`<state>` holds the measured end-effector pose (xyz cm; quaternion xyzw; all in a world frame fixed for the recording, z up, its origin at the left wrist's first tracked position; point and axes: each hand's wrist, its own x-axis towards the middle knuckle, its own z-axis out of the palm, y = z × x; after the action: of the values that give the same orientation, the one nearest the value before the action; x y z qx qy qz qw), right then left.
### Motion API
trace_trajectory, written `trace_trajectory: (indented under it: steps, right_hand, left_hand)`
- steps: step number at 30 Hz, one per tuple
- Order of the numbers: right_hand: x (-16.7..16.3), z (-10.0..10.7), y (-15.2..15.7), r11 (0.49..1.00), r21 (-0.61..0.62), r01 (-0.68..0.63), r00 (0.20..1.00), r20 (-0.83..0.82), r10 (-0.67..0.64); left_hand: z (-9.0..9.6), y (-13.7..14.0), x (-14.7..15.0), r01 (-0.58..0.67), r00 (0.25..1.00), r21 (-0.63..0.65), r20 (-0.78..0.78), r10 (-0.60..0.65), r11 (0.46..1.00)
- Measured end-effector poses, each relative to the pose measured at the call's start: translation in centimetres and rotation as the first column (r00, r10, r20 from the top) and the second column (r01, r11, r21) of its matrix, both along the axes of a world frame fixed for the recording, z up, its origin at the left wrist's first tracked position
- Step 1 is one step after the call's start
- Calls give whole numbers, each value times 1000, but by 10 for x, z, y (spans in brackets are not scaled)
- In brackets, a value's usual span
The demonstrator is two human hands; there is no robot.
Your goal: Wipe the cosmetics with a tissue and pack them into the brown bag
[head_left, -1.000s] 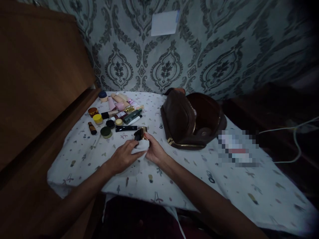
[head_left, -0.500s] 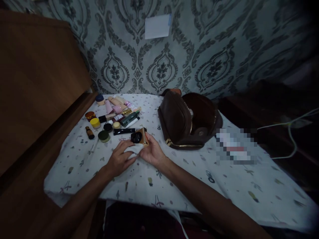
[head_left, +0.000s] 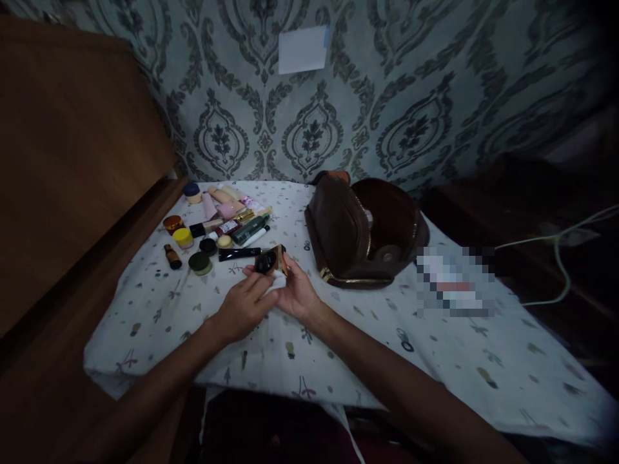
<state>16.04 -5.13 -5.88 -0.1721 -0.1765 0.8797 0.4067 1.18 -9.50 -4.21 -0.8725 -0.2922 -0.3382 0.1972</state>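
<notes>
1 flat black-and-gold case point(head_left: 271, 259) held over the white printed tablecloth point(head_left: 348, 361), left of the open brown leather zip bag point(head_left: 333, 225). Bag interior dark; contents can't be told. Right hand point(head_left: 300, 293): fingers grasping the case's edge. Left hand point(head_left: 245, 307): fingers bent, pressing white cloth or tissue point(head_left: 279, 279) against it. Further left: 1 yellow-lidded round jar point(head_left: 182, 238), 1 olive-lidded round jar point(head_left: 200, 263), 1 navy-lidded beige jar point(head_left: 192, 193), all capped, contents hidden. 1 glossy black tube point(head_left: 239, 254) lies just beside the case, near 1 dark green cylindrical bottle point(head_left: 250, 230).
</notes>
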Motion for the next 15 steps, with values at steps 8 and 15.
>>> trace_trajectory:
  steps: [8, 15]
  right_hand:
    - [5, 3, 4, 999, 0, 37, 998, -43, -37]
    - [0, 0, 1, 997, -61, 50, 998, -36, -53]
  left_hand:
    - [-5, -1, -24, -73, 997, -166, 10, 76, 983]
    - [1, -1, -22, 50, 982, -383, 187, 24, 923]
